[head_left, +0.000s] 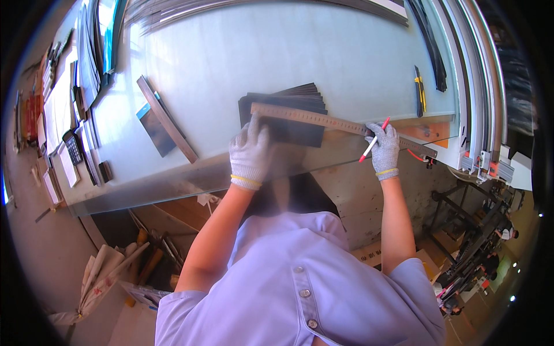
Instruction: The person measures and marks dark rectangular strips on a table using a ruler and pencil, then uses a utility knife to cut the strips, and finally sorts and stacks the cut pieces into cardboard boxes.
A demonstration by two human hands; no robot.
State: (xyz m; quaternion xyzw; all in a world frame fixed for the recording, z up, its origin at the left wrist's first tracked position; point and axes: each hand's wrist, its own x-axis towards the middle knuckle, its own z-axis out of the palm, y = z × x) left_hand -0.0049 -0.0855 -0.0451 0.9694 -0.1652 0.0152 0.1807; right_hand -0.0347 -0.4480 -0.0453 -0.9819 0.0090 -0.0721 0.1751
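Both my hands wear grey knitted gloves with yellow cuffs. A long steel ruler (pixel 323 119) slants across a fanned stack of thin black sheets (pixel 300 134) on the glass-topped table. My left hand (pixel 250 151) is at the ruler's left end, index finger stretched to touch it and the other fingers apart. My right hand (pixel 384 149) is closed around the ruler's right part, which runs on past the hand over the table edge. A red and white pen (pixel 370 146) is also held between that hand's fingers, lying crosswise.
A yellow and black utility knife (pixel 420 92) lies at the right. Left of the stack are a dark bar (pixel 167 119) and a flat dark piece (pixel 154 131). Strips, papers and a calculator (pixel 73 148) crowd the left side. Metal rails (pixel 482 86) border the right edge.
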